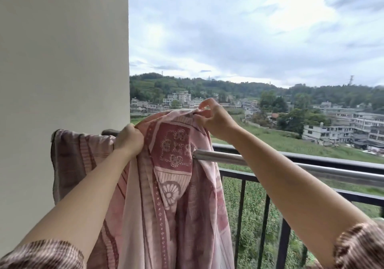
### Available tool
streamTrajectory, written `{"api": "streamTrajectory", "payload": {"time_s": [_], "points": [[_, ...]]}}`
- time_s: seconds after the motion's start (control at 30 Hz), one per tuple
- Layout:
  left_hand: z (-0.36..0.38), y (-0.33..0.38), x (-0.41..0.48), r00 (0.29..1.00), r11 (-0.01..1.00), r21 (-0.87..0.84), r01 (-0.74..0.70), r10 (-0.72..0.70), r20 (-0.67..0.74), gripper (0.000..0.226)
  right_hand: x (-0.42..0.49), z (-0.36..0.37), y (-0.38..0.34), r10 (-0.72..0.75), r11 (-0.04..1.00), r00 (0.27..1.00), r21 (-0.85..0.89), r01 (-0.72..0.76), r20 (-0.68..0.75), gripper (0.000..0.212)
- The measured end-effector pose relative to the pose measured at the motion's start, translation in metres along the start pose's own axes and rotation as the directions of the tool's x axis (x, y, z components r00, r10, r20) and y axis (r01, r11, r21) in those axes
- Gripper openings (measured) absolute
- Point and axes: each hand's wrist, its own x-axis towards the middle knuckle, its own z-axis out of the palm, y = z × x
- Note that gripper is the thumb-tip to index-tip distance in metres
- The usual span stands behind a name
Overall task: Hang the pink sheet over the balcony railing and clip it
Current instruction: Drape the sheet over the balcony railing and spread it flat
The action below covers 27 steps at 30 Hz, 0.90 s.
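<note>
Pink sheet (pixel 166 175), patterned, draped in part over the steel rail (pixel 239 159) at its wall end; the bulk hangs bunched on the near side, and a fold is lifted above the rail. Left hand (pixel 128 139) closed on a gathered edge just at the rail; right hand (pixel 216 121) pinching the raised fold between thumb and fingertips. The hands are apart, both clamped on cloth. No clip is visible. The dark balcony railing (pixel 311 158) stands just beyond, with an open drop to fields below. Likely risks: the lifted fold, held only by a pinch, could slip or catch wind and slide outward; the uneven, bunched drape could drag the unclipped sheet off the smooth rail.
</note>
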Motion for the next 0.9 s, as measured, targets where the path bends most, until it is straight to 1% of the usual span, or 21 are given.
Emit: {"api": "streamTrajectory", "payload": {"time_s": [0.03, 0.07, 0.17, 0.27, 0.33, 0.4, 0.47, 0.53, 0.6, 0.67, 0.77, 0.83, 0.9], "points": [[-0.001, -0.003, 0.004, 0.999, 0.999, -0.015, 0.038, -0.038, -0.021, 0.034, 0.001, 0.007, 0.004, 0.019, 1.0, 0.996, 0.013, -0.02, 0.087, 0.029], [-0.002, -0.007, 0.008, 0.998, 0.998, -0.028, 0.06, -0.061, -0.032, 0.034, 0.002, 0.012, 0.008, 0.04, 0.999, 0.987, -0.028, -0.036, 0.155, 0.03], [-0.003, -0.009, 0.011, 0.996, 0.996, -0.028, 0.085, -0.086, -0.034, 0.038, 0.003, 0.02, 0.019, 0.111, 0.958, 0.941, -0.286, -0.016, 0.319, 0.021], [-0.001, -0.006, 0.007, 0.997, 0.999, 0.003, 0.052, -0.052, -0.06, 0.039, 0.007, 0.028, 0.019, 0.131, 0.941, 0.916, -0.338, 0.005, 0.379, 0.032], [-0.002, -0.005, 0.004, 0.996, 0.999, 0.029, 0.043, -0.04, -0.083, 0.038, 0.01, 0.036, 0.017, 0.124, 0.929, 0.919, -0.369, 0.025, 0.374, 0.039], [-0.003, -0.007, 0.005, 0.995, 0.999, 0.035, 0.035, -0.031, -0.093, 0.036, 0.013, 0.046, 0.016, 0.096, 0.93, 0.927, -0.365, 0.046, 0.361, 0.04], [-0.002, -0.01, 0.007, 0.996, 0.999, 0.038, 0.008, -0.005, -0.093, 0.034, 0.014, 0.055, 0.014, 0.066, 0.948, 0.939, -0.314, 0.047, 0.338, 0.037], [-0.001, -0.011, 0.008, 0.995, 0.998, 0.045, -0.035, 0.039, -0.088, 0.031, 0.016, 0.066, 0.01, 0.033, 0.972, 0.962, -0.234, 0.033, 0.27, 0.034], [-0.001, -0.011, 0.007, 0.994, 0.994, 0.066, -0.084, 0.088, -0.072, 0.029, 0.021, 0.078, 0.004, 0.013, 0.981, 0.974, -0.19, 0.031, 0.226, 0.032], [-0.001, -0.01, 0.006, 0.99, 0.984, 0.12, -0.129, 0.135, -0.044, 0.028, 0.025, 0.088, -0.002, 0.026, 0.984, 0.976, -0.178, 0.013, 0.215, 0.032], [-0.001, -0.007, 0.004, 0.985, 0.974, 0.154, -0.167, 0.172, -0.019, 0.026, 0.031, 0.093, -0.003, 0.057, 0.99, 0.99, -0.135, -0.039, 0.131, 0.018], [-0.001, -0.006, 0.004, 0.986, 0.975, 0.145, -0.166, 0.169, -0.007, 0.025, 0.031, 0.087, -0.003, 0.082, 0.992, 0.992, -0.108, -0.072, 0.092, 0.021], [-0.001, -0.006, 0.003, 0.986, 0.974, 0.157, -0.163, 0.164, 0.005, 0.027, 0.029, 0.073, -0.002, 0.126, 0.989, 0.988, -0.095, -0.117, 0.092, 0.021]]}}
